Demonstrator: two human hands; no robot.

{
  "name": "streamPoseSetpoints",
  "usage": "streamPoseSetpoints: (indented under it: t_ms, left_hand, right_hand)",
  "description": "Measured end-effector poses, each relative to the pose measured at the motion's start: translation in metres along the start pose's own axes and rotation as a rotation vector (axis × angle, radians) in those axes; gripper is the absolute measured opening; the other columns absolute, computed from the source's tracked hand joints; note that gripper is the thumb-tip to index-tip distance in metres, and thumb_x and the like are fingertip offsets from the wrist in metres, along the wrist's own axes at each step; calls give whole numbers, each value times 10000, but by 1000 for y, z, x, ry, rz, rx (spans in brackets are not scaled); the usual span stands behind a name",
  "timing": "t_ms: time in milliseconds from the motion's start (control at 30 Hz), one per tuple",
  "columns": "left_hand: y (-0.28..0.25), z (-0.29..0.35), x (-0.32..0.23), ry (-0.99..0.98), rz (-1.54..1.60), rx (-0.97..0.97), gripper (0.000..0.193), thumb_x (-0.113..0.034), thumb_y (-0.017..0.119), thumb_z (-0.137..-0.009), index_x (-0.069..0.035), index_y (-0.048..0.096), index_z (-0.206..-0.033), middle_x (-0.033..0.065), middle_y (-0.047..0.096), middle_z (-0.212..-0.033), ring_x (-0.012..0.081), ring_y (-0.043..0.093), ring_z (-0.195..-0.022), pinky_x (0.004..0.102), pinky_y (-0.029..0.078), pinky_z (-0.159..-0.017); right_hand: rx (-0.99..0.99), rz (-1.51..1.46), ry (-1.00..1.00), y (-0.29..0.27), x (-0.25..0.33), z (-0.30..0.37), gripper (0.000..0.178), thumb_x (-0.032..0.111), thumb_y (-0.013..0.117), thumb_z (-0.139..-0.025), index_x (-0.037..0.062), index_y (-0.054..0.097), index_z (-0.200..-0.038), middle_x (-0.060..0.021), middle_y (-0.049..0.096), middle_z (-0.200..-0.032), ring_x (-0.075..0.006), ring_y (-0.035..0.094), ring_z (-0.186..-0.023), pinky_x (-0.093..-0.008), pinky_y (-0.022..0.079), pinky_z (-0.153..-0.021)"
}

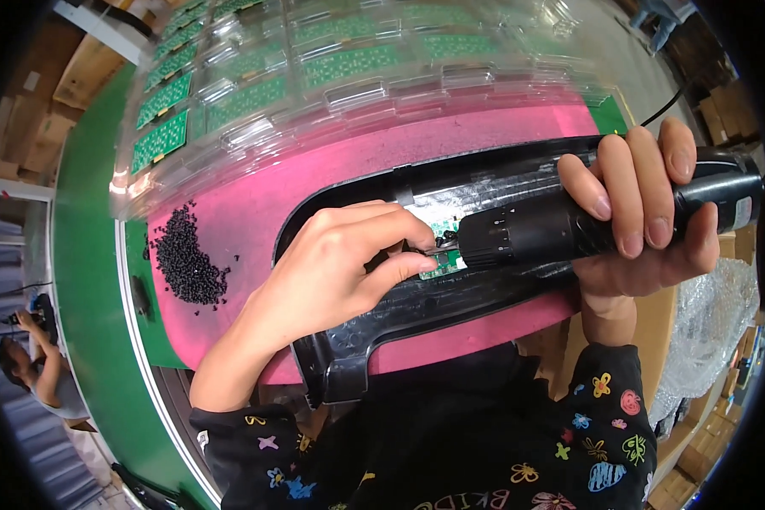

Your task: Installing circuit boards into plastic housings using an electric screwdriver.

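A black electric screwdriver [527, 231] lies level in my right hand [642, 200], whose fingers wrap round its body. Its bit points left, at the fingertips of my left hand [336, 255]. Thumb and forefinger of that hand are pinched together at the bit's tip; what is between them is too small and hidden to make out. Just beneath, a small green circuit board [452, 265] sits inside a long black plastic housing [348, 336]. My left hand covers part of the board and of the housing's left end.
Left of the housing, a pile of small black screws [187, 259] lies on the pink mat [255, 204]. Stacked clear plastic trays [340, 102] with green circuit boards stand at the back. Bubble wrap [710, 327] hangs at the right. Another person [47, 365] is at the far left.
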State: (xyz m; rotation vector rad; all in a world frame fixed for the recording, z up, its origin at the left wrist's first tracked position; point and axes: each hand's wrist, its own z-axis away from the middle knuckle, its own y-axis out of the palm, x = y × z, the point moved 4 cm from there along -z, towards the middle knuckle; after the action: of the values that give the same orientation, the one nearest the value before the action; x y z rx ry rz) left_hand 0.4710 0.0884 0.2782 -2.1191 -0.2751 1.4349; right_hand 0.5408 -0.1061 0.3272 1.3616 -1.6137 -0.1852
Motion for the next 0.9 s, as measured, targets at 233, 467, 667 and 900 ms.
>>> streamPoseSetpoints:
  t_ms: [233,467,667,900]
  left_hand:
    - [-2,-2,-2,-28,-9,-27,143,-32,767,-795,3,668,-892,90,658,-781,168,609,-633,280,461,-550]
    - [1,0,-2,115,-209,-37,125,-42,750,-779,0,661,-856,107,633,-753,284,622,-689,367,513,-609]
    - [0,1,-7,53,-231,3,127,-23,760,-761,-8,668,-848,95,647,-753,264,627,-675,351,510,-602]
    - [-2,-1,-4,91,-217,-134,128,-35,772,-751,-14,679,-836,82,694,-822,235,648,-711,324,520,-623]
  right_hand:
    - [54,78,30,-3,4,1,283,217,708,-854,136,467,-977,53,522,-668,-77,510,-601,-278,401,-739]
    - [211,279,60,5,-1,7,284,295,667,-928,135,466,-1048,42,561,-756,-96,562,-676,-315,432,-798]
    - [208,294,69,8,-5,13,342,350,670,-941,117,466,-1085,8,586,-792,-112,564,-662,-328,457,-752]
    - [99,424,-44,-4,20,-3,345,375,637,-915,97,480,-1046,43,530,-689,-89,511,-582,-269,452,-621]
